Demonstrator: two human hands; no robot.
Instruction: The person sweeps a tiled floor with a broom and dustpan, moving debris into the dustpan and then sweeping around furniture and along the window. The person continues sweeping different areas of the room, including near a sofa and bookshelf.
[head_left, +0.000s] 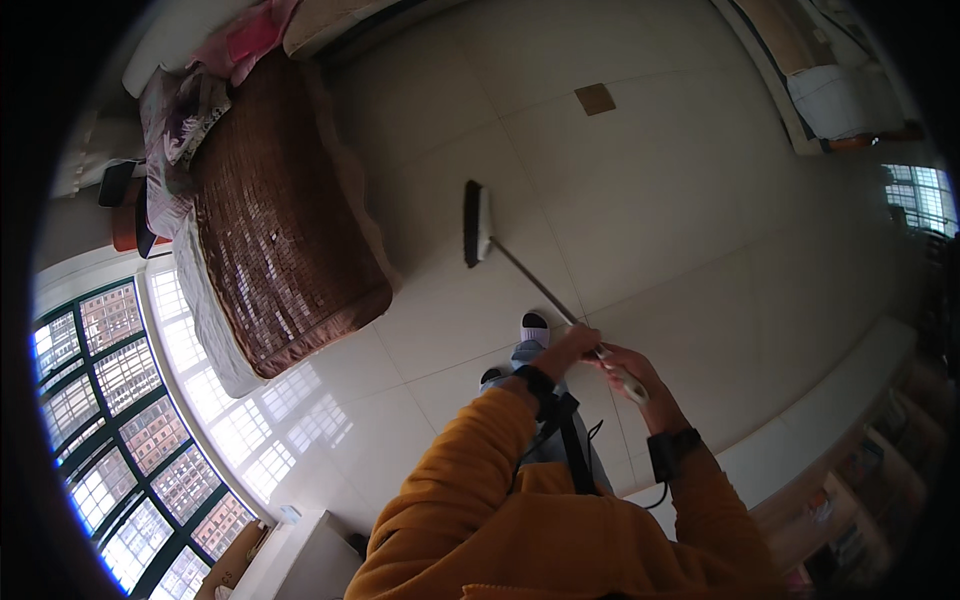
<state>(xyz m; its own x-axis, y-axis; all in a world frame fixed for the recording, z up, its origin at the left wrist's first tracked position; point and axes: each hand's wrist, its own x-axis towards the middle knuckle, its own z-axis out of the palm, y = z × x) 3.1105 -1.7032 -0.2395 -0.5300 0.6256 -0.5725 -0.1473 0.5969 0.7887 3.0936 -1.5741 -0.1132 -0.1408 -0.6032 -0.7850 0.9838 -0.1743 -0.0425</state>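
Observation:
A long-handled broom [532,279] slants from my hands toward the far left. Its white head with dark bristles [472,222] is down at the tiled floor [660,240]. My left hand [572,346] is closed round the handle, lower down the shaft. Close behind it, my right hand [636,374] grips the handle near its pale end, which sticks out past the fingers. Both forearms wear orange sleeves, with a dark band at each wrist.
At left stands a bed or couch with a brown mat [290,220]. Beyond the broom a small brown square [595,99] lies on the floor. Barred windows [130,420] let in light at lower left. Shelves [850,500] line the lower right. My feet [535,328] are under my hands.

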